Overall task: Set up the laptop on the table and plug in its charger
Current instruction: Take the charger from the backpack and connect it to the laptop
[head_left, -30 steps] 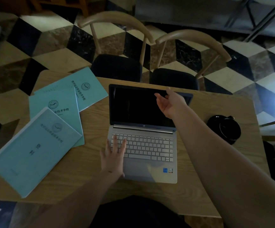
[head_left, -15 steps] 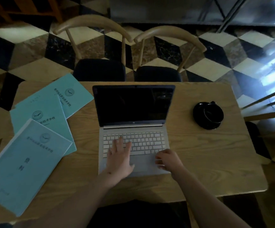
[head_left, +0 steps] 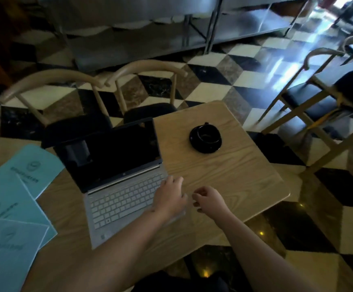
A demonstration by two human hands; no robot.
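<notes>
Laptop sitting open on desk, screen dark; no charger visible, plugging left. Left hand fingers flat on keyboard, right hand curling loosely, empty.

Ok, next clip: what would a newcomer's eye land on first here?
The open laptop at the table's middle, screen dark, with the left hand on its right edge and the right hand loosely curled beside it. Then the teal booklets fanned out on the left and the black cup at the far right. No charger is visible.
</notes>
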